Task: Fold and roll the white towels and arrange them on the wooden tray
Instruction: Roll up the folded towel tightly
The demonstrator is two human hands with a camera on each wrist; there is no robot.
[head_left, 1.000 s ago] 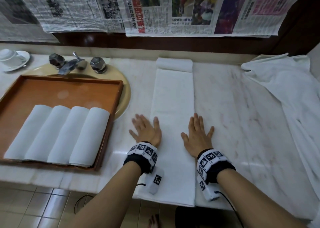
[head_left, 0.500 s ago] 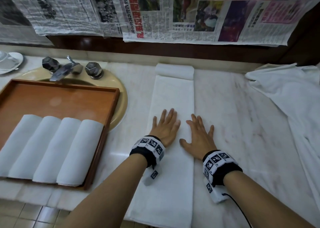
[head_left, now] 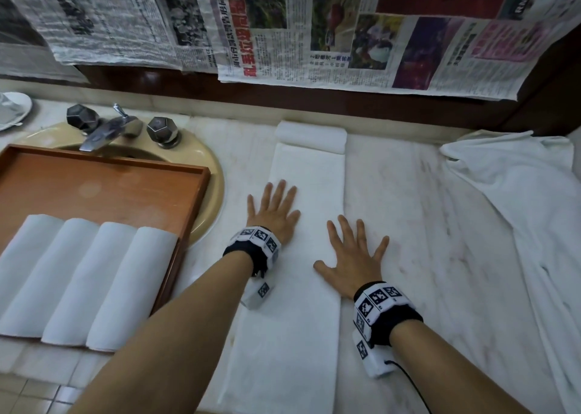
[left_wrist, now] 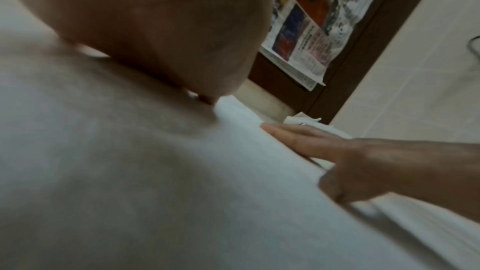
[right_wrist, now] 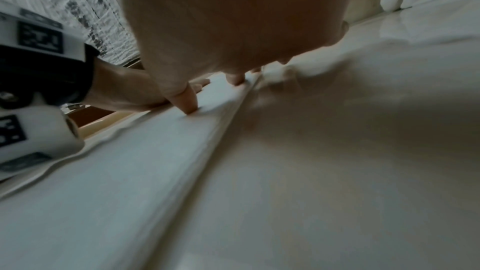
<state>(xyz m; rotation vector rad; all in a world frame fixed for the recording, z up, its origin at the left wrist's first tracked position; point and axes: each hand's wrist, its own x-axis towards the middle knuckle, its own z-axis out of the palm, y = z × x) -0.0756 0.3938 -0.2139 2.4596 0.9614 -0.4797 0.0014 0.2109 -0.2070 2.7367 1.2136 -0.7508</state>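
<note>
Both palms flat, fingers spread: left hand [head_left: 273,215] and right hand [head_left: 352,260] press long folded white towel strip [head_left: 309,187] | strip lies on white marble counter [head_left: 424,225], far end rolled | four rolled white towels [head_left: 85,275] in wooden tray [head_left: 103,190], left of hands

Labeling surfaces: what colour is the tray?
Orange-brown wood, the tray; clearest in the head view.

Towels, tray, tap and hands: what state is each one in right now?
Long towel: folded into a strip, far end rolled.
Rolled towels: four, side by side on the tray.
Wooden tray: far half bare.
Loose towel: unfolded, crumpled.
Left hand: flat on the strip.
Right hand: flat on the strip.
Tap: no water visible.
</note>
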